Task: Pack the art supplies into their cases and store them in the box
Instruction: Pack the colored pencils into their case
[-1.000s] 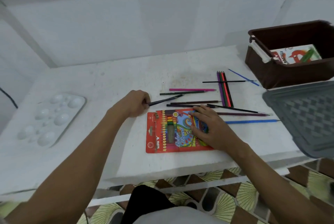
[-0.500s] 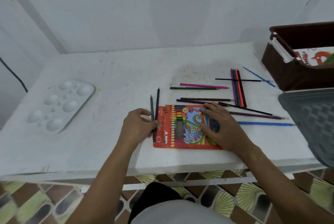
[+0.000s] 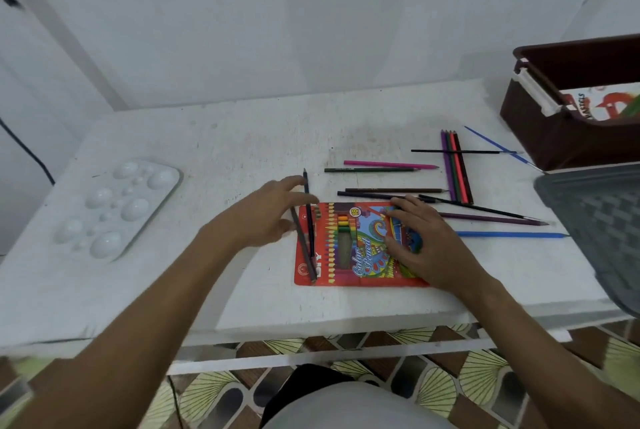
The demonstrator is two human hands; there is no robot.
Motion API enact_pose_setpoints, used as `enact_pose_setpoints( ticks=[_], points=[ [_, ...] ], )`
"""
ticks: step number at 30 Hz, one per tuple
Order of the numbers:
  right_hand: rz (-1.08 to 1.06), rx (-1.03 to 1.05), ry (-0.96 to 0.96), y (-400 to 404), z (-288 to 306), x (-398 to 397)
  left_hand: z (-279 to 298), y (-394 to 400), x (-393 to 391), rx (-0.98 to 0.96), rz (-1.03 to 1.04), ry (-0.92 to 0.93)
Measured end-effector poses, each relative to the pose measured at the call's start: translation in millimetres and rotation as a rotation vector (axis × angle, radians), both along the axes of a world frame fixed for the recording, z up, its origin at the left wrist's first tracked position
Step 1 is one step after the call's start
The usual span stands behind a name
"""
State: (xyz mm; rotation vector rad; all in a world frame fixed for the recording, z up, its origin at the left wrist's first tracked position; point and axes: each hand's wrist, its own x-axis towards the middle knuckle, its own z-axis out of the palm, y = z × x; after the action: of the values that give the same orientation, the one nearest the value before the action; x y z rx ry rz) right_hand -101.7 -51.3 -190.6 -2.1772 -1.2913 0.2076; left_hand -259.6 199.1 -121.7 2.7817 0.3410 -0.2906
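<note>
A red colour-pencil case [image 3: 346, 276] lies flat near the table's front edge. My right hand [image 3: 426, 245] presses on its right half with straight, spread fingers. My left hand [image 3: 270, 214] is at the case's left edge, fingers stretched out and touching two dark pencils [image 3: 309, 231] that lie across that edge at slightly different angles. Several loose coloured pencils [image 3: 457, 169] and thin brushes [image 3: 485, 212] are scattered behind and right of the case. The brown storage box [image 3: 554, 141] stands at the far right with a printed pack inside.
A grey patterned lid [image 3: 595, 220] sits at the right edge, in front of the box. A white paint palette [image 3: 117, 207] lies at the left. A blue brush [image 3: 509, 234] lies right of the case. A white wall backs the table.
My left hand carried two dark pencils from behind the case to its left edge, and its fingers have now loosened from a grip. My right hand stayed on the case.
</note>
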Motion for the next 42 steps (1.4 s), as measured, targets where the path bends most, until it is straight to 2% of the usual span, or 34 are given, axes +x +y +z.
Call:
enact_pose_setpoints(
  ticks=[3,7,14,18,21,25,31,37,39,42],
  points=[
    [0.000,-0.006,0.004,-0.5,0.2,-0.2,-0.4,14.6,13.8,0.051,-0.112,0.078],
    [0.000,-0.004,0.000,-0.2,-0.2,0.4,-2.8,22.1,12.8,0.072,-0.176,0.036],
    [0.002,-0.008,-0.006,0.3,-1.3,1.2,-13.5,28.1,-14.3,0.201,-0.031,-0.015],
    [-0.001,-0.012,-0.009,0.3,-2.6,1.5,-11.3,13.0,-20.5,0.117,-0.046,-0.006],
    [0.007,0.001,-0.005,0.3,-1.9,0.8,-13.7,-6.4,-22.6,0.040,-0.070,-0.076],
    [0.014,0.015,0.018,-1.2,0.3,-0.6,-17.9,-13.2,-28.4,-0.062,0.065,-0.162],
    [0.040,0.017,0.037,-2.3,3.1,-2.2,-24.3,-20.6,-38.5,-0.129,0.035,-0.196],
    [0.076,-0.020,0.091,-3.3,8.2,-1.2,-20.7,-27.8,-40.0,-0.272,0.208,-0.245],
    [0.082,-0.020,0.093,-2.5,8.9,-1.6,-18.8,-21.5,-45.8,-0.203,0.208,-0.192],
    [0.078,-0.013,0.091,-2.2,7.7,-2.1,-18.0,-6.3,-56.0,0.013,0.221,-0.037]
  ],
)
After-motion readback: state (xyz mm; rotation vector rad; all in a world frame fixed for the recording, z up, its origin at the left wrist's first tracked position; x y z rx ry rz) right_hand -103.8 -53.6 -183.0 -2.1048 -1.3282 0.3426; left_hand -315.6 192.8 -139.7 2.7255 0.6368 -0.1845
